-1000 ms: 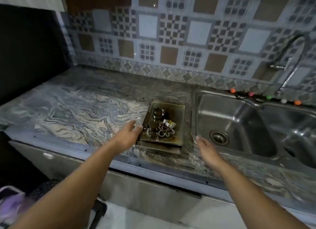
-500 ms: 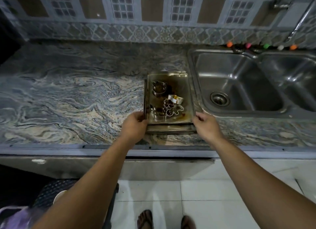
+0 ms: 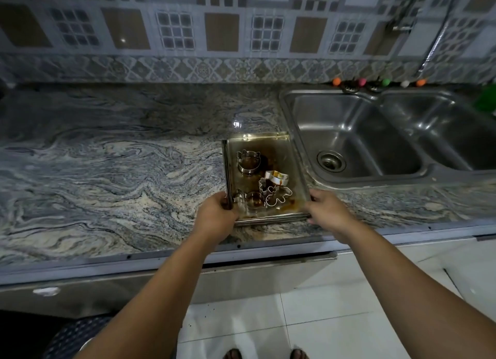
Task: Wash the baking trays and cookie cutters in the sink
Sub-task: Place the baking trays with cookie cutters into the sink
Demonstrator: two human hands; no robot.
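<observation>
both hands have closed in since a second ago: the left hand (image 3: 218, 216) and right hand (image 3: 326, 211) now pinch the near corners of the stacked baking trays (image 3: 279, 155), cookie cutters (image 3: 273, 193) inside, just left of the sink (image 3: 349, 133). lifting looks next.

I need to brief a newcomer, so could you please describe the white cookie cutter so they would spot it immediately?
Just left of the sink a baking tray lies on the counter. The white cookie cutter sits near its right side, the only white one among bare metal cutters.
</observation>
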